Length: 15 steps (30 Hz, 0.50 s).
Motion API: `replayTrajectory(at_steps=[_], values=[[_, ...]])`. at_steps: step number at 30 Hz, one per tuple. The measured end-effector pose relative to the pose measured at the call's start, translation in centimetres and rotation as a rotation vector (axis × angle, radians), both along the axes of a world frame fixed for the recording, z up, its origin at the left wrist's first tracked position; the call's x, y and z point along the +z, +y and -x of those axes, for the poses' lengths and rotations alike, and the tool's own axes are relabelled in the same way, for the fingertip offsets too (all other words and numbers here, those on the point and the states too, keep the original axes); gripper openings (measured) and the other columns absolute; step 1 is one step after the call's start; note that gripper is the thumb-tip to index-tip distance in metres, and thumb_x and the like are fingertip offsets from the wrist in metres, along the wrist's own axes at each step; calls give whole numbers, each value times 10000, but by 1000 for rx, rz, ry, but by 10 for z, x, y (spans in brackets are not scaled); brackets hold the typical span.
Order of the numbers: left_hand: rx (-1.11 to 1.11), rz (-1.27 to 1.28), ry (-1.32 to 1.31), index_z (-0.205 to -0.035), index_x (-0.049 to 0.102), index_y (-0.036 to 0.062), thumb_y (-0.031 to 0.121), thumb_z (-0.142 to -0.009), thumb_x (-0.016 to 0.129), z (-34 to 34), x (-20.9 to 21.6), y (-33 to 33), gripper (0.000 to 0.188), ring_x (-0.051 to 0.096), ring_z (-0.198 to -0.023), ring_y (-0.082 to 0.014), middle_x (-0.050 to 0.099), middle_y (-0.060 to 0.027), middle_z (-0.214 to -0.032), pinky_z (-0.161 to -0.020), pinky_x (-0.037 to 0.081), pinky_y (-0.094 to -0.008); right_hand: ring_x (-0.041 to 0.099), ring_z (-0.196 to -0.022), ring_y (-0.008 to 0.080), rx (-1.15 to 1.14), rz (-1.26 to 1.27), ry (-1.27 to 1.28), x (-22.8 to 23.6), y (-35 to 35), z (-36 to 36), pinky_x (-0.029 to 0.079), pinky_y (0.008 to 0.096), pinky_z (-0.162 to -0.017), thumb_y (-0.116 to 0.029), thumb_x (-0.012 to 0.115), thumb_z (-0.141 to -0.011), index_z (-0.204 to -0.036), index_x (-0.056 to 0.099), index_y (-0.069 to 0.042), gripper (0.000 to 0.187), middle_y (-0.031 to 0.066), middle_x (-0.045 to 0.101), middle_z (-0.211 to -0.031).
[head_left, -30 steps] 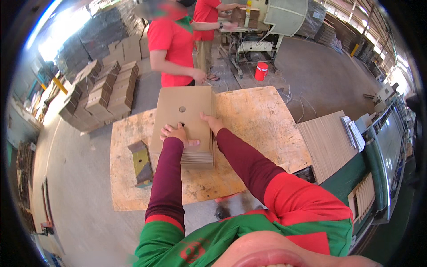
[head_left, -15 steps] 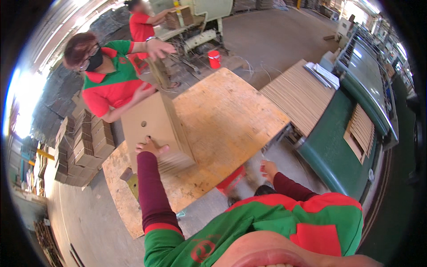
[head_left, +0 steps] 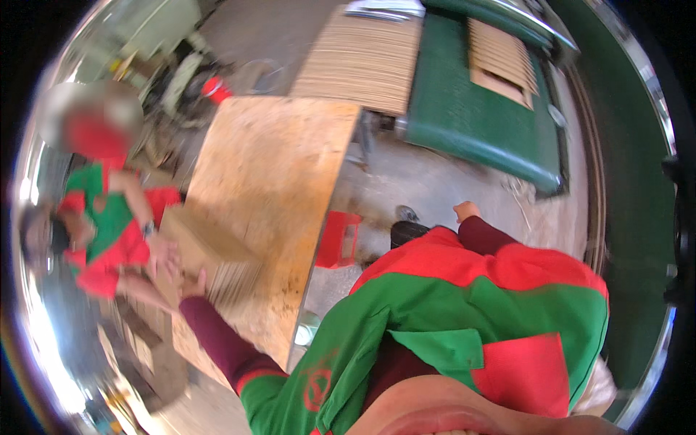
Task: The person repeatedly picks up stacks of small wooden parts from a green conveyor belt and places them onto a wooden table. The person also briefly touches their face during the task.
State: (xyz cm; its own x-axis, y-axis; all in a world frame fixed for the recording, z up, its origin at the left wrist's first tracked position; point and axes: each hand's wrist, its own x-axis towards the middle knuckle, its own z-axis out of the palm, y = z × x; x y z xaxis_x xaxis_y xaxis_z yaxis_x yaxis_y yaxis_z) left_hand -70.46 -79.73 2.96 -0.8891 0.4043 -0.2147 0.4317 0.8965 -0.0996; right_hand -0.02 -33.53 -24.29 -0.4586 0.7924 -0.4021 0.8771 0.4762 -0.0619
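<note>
Hands, seen from my remote station: the left hand rests against the stack of cardboard sheets, thumb raised, its fingers partly hidden, so I cannot tell how firmly it grips; the right hand hangs well apart, beyond the desk, fingers apparently curled, though I cannot tell how far or whether around anything. Facing me, a co-worker crowds the stack's left side, one of their hands just beside my left hand. Below the desk's right edge, a red stool-like object sits between desk and right hand. Farther off lie a larger cardboard pile with papers on top, a green conveyor bearing slotted cardboard pieces, and a red bucket. The sheets occupy the desk's left part, touching the left hand, far from the right.
</note>
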Motion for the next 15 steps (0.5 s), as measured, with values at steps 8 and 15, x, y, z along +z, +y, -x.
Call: replayTrajectory(at_steps=[8, 15], values=[[273, 188, 21, -1483, 222, 210, 764, -833, 244, 1, 12, 6, 854, 203, -1392, -384, 231, -219, -1500, -1076, 162, -600, 626, -984, 375, -1082, 19, 58, 16, -35, -106, 499, 453, -858, -222, 530, -789, -972, 688, -53, 295, 208, 658, -1013], [446, 204, 83, -1469, 261, 268, 763, -835, 205, -53, 61, 49, 807, 166, -1414, -332, 222, -72, -1535, -1059, 84, -661, 656, -848, 351, -932, -249, 614, 67, 103, -96, 514, 420, -744, -309, 608, -810, -920, 688, -62, 282, 185, 675, -888]])
